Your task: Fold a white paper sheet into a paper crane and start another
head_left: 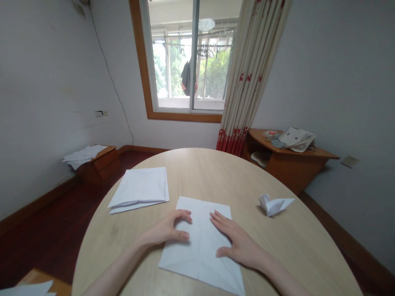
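A white sheet of paper (200, 250) with faint creases lies flat on the round wooden table (216, 172) in front of me. My left hand (168, 231) rests on the sheet's left edge with its fingers curled and thumb pressed to the paper, holding nothing. My right hand (236, 242) lies flat on the right half of the sheet, fingers stretched out together.
A stack of white sheets (140, 189) lies on the table to the left. A folded paper figure (273, 204) sits at the right. Low wooden cabinets stand at the left wall (101, 162) and right corner (286, 158). Window and curtain are behind.
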`<action>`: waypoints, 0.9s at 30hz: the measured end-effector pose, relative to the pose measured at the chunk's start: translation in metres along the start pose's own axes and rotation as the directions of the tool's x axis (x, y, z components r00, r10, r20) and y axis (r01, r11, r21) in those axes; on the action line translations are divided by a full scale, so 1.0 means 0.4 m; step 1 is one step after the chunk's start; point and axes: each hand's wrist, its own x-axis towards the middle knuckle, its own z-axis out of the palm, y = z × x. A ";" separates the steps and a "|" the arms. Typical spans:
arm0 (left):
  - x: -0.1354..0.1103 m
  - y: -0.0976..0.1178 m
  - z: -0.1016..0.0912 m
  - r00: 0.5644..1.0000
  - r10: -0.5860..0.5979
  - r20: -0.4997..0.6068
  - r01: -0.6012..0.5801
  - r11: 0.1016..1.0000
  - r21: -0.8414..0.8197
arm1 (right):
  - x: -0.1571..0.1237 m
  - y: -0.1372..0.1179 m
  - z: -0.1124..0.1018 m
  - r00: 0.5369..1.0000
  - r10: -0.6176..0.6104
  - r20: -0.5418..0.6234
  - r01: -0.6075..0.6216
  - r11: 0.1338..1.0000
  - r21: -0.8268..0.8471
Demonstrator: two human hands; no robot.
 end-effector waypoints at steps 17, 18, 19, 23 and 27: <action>0.000 -0.012 0.072 0.993 0.114 -0.013 -0.071 0.698 0.712 | -0.006 -0.016 -0.008 0.955 -0.266 0.127 0.291 0.920 -0.262; 0.001 -0.012 0.072 0.992 0.128 -0.013 -0.078 0.684 0.725 | -0.008 -0.019 -0.008 0.954 -0.269 0.135 0.296 0.920 -0.257; 0.001 -0.011 0.071 0.990 0.144 -0.013 -0.087 0.668 0.739 | -0.008 -0.022 -0.008 0.952 -0.269 0.143 0.299 0.920 -0.255; 0.000 -0.010 0.072 0.978 0.207 -0.021 -0.111 0.601 0.791 | -0.010 -0.035 -0.012 0.953 -0.257 0.161 0.291 0.924 -0.249; 0.002 -0.017 0.069 0.960 0.273 -0.059 -0.104 0.545 0.832 | -0.011 -0.042 -0.020 0.963 -0.213 0.166 0.248 0.941 -0.230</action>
